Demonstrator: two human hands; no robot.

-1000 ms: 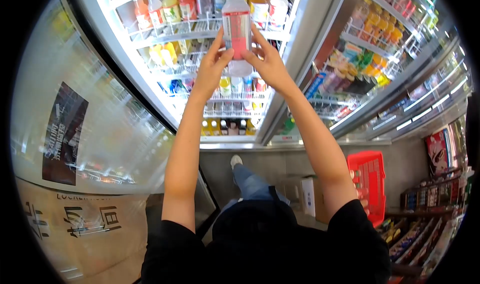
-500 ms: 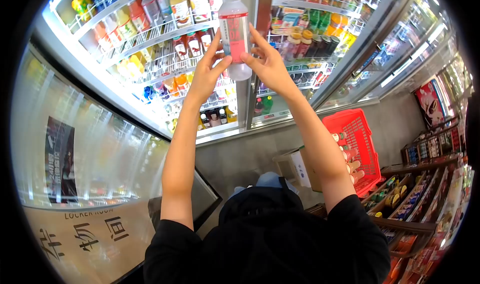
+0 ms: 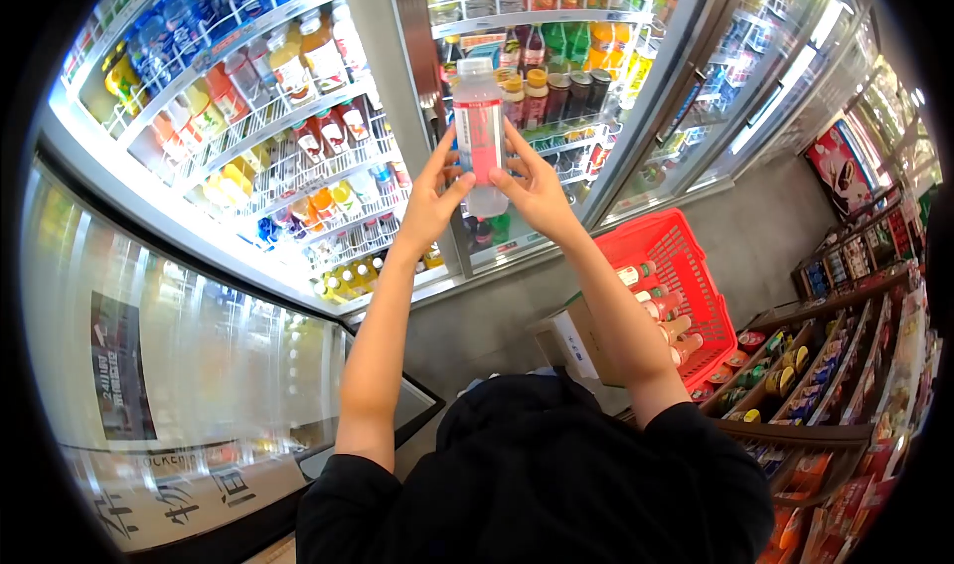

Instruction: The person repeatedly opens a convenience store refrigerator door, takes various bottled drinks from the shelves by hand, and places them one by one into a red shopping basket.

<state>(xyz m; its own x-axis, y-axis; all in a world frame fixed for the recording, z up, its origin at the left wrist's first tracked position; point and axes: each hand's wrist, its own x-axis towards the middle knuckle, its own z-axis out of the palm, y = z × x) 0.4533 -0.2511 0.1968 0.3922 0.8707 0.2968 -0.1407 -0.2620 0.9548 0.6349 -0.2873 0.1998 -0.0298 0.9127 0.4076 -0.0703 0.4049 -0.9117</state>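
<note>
A clear plastic drink bottle point(image 3: 480, 137) with a pink, white and red label and a whitish cap stands upright between my two hands. My left hand point(image 3: 434, 198) grips its left side, thumb across the front of the label. From the other side my right hand point(image 3: 534, 188) closes on it, thumb also on the front. Behind the bottle is a glass fridge door with shelves of drinks point(image 3: 556, 92). To the left, an opened fridge point(image 3: 268, 157) shows wire racks holding many bottles.
A red shopping basket point(image 3: 708, 284) with several bottles stands on the floor at my right, beside a cardboard box point(image 3: 576, 337). The swung-out glass fridge door point(image 3: 199, 365) is at my left. Snack shelves point(image 3: 795, 430) line the lower right.
My view has turned to the right. Both hands, still around the bottle, have come lower in view and now sit before the right-hand fridge door instead of the opened fridge.
</note>
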